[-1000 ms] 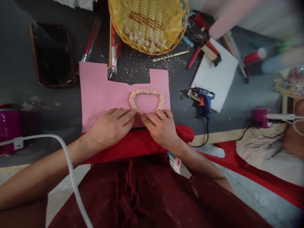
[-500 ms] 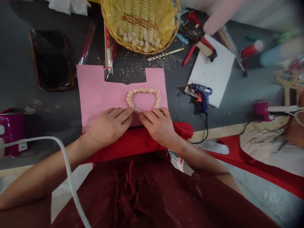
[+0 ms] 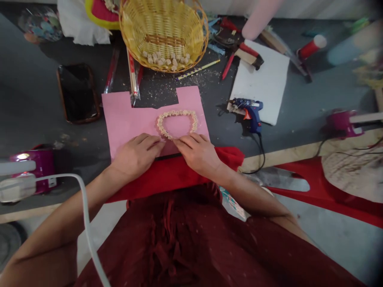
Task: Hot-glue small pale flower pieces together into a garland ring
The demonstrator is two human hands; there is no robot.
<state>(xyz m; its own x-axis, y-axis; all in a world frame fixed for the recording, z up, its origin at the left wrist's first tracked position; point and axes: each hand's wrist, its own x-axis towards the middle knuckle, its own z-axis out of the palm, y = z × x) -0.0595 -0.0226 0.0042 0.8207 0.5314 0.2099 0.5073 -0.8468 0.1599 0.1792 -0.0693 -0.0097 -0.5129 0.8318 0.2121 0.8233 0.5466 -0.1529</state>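
Note:
A loop of small cream beads or flower-like pieces [image 3: 177, 113] lies on a pink paper sheet [image 3: 119, 115] with notches cut in its far edge. My right hand [image 3: 196, 153] is at the loop's near side, its fingers closed on the lower edge and covering part of it. Palm down on the near part of the paper rests my left hand [image 3: 139, 154], fingers loosely bent. Its fingertips are just left of the loop, with a small gap between, and nothing shows in them. Red cloth [image 3: 161, 175] lies under my wrists.
A wicker basket [image 3: 161, 24] holding several small pale pieces stands beyond the paper. To the right, a blue glue gun [image 3: 253, 113] rests on a white board [image 3: 260, 83] near red-handled pliers [image 3: 251, 56]. A phone [image 3: 78, 93] lies left; a white cable [image 3: 85, 215] crosses my left arm.
The view has shifted a little. My left fingertips have come slightly away from the loop, while my right hand stays at its near edge.

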